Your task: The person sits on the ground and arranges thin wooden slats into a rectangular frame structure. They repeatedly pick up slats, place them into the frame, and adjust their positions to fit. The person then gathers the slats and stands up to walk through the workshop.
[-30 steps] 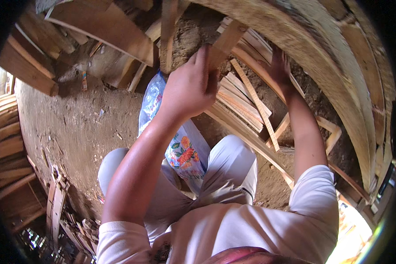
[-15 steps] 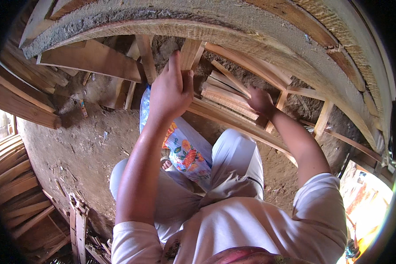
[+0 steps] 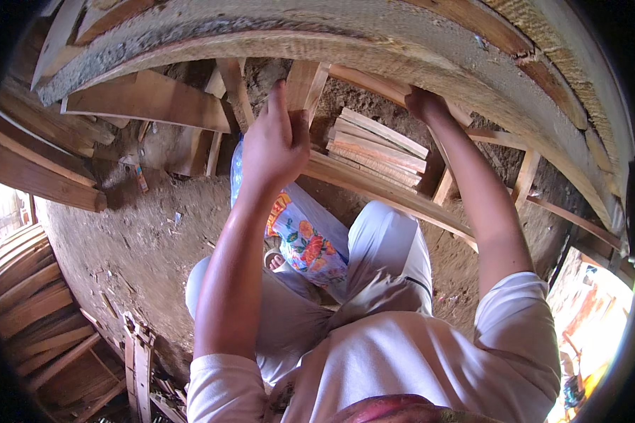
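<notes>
My left hand (image 3: pixel 274 144) is raised in front of me, back of the hand toward the camera, fingers pressed together and curled around the lower end of a short upright wooden slat (image 3: pixel 305 83). The thumb lies along the right side of that slat; the index finger points up along its left side. The slat runs up to the underside of a large curved wooden beam (image 3: pixel 346 32) that arcs across the top of the view.

My right hand (image 3: pixel 422 104) reaches up to the same beam further right. Its fingers are hidden behind the beam's lower edge, so I cannot tell whether they are spread or closed; only the back of the hand and the wrist show, touching the beam.

Between my two forearms, lower down, a stack of thin wooden strips (image 3: pixel 377 146) lies flat on a long plank (image 3: pixel 395 197) that runs diagonally from below my left hand toward the right. A second upright slat (image 3: pixel 234 92) stands just left of my left hand, apart from it.

I am seated with light trousers (image 3: pixel 395 247) visible below the plank. A flowered plastic bag (image 3: pixel 307 240) rests between my knees, directly beneath my left wrist. The ground is packed dirt (image 3: pixel 120 233). More planks (image 3: pixel 28 296) are piled at the lower left, well apart from both hands.
</notes>
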